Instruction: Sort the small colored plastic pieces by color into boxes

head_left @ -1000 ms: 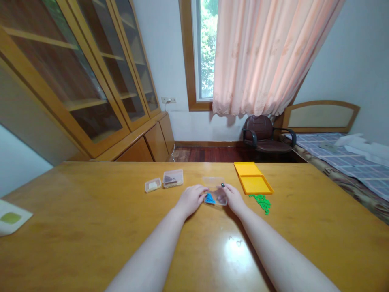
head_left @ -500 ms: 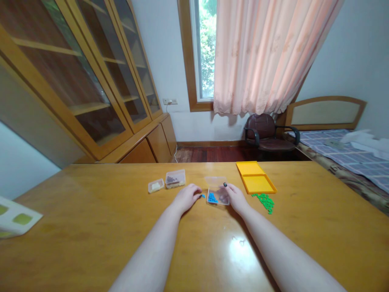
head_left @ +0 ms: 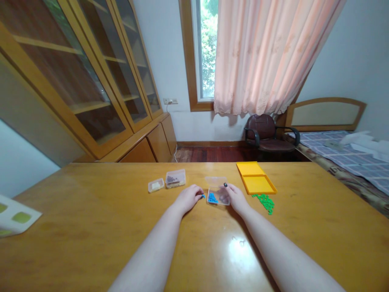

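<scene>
A clear plastic box (head_left: 218,204) lies on the table with its see-through lid (head_left: 216,181) tipped back. Small blue pieces (head_left: 212,198) are heaped in its left part. Gripping the box's right side, my right hand (head_left: 236,198) has its fingers closed on the wall. To the left of the box, my left hand (head_left: 192,196) rests on the tabletop. Its fingertips are closed at a small blue piece (head_left: 203,196); how firmly they pinch it is hard to see.
An open yellow case (head_left: 259,183) lies at the back right, with a pile of small green pieces (head_left: 266,202) before it. Two clear boxes (head_left: 175,179) stand left of my hands. A white item with green patches (head_left: 27,213) juts in at the left edge.
My left fingers have shifted slightly right and closed around the blue piece on the table. My right hand and the clear box stay in place.
</scene>
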Tool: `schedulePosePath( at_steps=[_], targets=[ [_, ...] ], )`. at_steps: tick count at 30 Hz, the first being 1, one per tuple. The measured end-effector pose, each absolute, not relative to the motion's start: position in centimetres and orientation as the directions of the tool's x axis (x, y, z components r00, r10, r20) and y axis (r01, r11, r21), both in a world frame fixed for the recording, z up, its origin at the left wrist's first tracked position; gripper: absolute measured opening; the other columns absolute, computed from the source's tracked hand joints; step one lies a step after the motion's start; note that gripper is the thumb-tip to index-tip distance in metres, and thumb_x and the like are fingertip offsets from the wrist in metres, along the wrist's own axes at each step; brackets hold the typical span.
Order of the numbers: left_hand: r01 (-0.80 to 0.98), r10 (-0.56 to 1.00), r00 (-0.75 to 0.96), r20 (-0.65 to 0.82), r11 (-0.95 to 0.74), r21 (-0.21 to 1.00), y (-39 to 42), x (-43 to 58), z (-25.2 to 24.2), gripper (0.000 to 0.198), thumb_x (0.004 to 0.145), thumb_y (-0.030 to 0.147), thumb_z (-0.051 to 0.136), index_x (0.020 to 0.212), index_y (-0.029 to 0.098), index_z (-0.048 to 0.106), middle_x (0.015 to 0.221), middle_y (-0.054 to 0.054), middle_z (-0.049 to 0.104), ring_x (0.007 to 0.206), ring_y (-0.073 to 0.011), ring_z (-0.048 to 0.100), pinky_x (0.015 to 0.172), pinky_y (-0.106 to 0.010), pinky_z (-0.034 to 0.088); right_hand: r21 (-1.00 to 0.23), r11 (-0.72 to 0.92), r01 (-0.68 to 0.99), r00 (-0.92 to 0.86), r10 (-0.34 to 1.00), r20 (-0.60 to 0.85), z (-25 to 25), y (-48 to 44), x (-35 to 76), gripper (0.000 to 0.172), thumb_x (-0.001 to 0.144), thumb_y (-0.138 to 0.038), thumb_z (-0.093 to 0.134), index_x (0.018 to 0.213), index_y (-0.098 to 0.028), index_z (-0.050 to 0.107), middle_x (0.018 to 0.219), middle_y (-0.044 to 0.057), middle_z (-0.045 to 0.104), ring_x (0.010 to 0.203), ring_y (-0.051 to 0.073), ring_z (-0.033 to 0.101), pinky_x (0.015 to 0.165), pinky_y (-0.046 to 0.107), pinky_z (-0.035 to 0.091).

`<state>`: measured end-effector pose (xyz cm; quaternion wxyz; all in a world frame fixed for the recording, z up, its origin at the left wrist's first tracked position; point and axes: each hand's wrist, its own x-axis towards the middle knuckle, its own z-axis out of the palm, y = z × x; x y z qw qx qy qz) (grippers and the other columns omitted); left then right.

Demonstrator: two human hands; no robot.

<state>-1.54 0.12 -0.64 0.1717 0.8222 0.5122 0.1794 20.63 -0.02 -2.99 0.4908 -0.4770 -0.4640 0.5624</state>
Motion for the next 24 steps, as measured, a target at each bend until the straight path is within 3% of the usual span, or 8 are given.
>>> schedulePosePath(
  at_steps=[13,20,24],
  targets=[
    [0.827,0.925,0.367,0.103,-0.374,0.42,0.2,-1.5,-0.5,0.013,0.081,0.023,0.049,0.083,0.019,0.061,0.085,-0.004,0.061,0.078,-0.0163,0.057,0.071,-0.027,0.043,-0.989,-0.095,-0.116,-0.056,0.995,-0.089,-3.0,0.0,20.5,0.039,0.072,-0.052,0.055,0.084,-0.015,0.062,0.069,0.004,0.065,0.045,0.012,0.056,0.042,0.023,0.043],
    [0.764,0.893,0.297,0.337,-0.434,0.477,-0.4,-0.1,0.6,0.017,0.086,0.024,0.042,0.087,0.018,0.058,0.088,-0.004,0.059,0.084,-0.0158,0.054,0.076,-0.028,0.043,-0.989,-0.102,-0.105,-0.06,0.994,-0.096,-2.8,0.0,20.4,0.04,0.071,-0.053,0.055,0.084,-0.015,0.061,0.07,0.005,0.066,0.045,0.012,0.056,0.041,0.022,0.042],
    [0.734,0.863,0.37,0.344,-0.499,0.46,-1.3,1.7,0.7,0.018,0.085,0.024,0.044,0.093,0.019,0.059,0.093,-0.005,0.06,0.087,-0.0162,0.055,0.08,-0.028,0.043,-0.99,-0.086,-0.11,-0.065,0.995,-0.079,-2.9,0.0,20.5,0.041,0.072,-0.054,0.054,0.084,-0.015,0.061,0.072,0.005,0.066,0.047,0.013,0.057,0.044,0.023,0.044]
  ],
)
